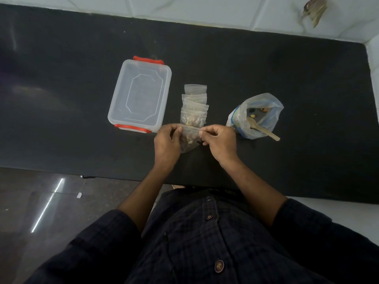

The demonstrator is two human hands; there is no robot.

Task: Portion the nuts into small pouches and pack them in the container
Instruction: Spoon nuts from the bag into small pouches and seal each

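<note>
Countertop (266,78), black and wide, fills most of what I see from the head camera, with pale tiled wall (184,9) along its far edge. On it, left of centre, I see the clear plastic container (141,95) with red clips at its near and far ends; its lid looks to be on, though I cannot be sure. To the right sits a large open plastic bag (266,119) with a few nuts in its bottom and a pale spoon (262,129) resting in its mouth, handle pointing out toward the right. Between container and bag I see a row of filled small pouches (194,105), overlapping one another and running away from me. Nearest me, one more small pouch (189,138) with nuts in it is held just above the counter: my left hand (167,143) pinches its left top corner and my right hand (220,143) pinches the right end of its top strip.
</note>
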